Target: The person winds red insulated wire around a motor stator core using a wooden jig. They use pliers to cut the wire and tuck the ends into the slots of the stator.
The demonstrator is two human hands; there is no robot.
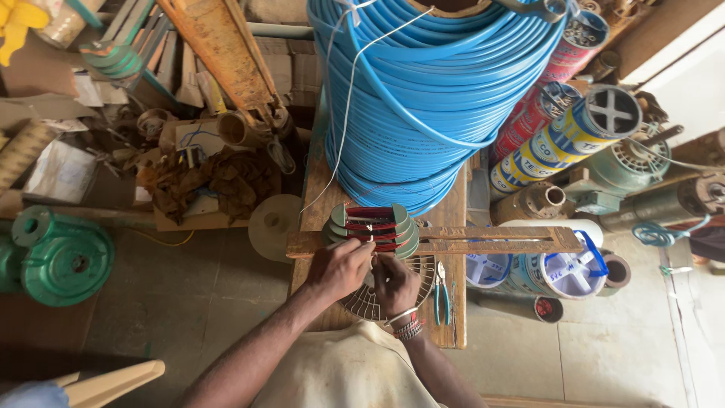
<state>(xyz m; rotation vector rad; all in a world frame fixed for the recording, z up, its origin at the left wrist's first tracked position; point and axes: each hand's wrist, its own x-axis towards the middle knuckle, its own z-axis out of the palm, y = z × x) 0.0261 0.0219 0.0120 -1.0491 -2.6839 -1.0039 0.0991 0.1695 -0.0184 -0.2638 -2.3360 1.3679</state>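
Note:
My left hand (340, 268) and my right hand (394, 281) meet at the near edge of a winding former (371, 227), a stack of green oval plates wrapped with dark red copper wire. It is fixed on a long wooden bar (491, 242) that lies across a wooden bench (453, 219). Both hands pinch the wire at the former's front. A thin white wire (343, 136) runs up from the former. Beads and a bangle circle my right wrist.
A big coil of blue cable (423, 98) stands on the bench behind. Blue-handled pliers (442, 296) and a round wire grille (370, 302) lie by my right hand. Spools (574, 128) and tubs crowd the right, green motor covers (60, 261) the left.

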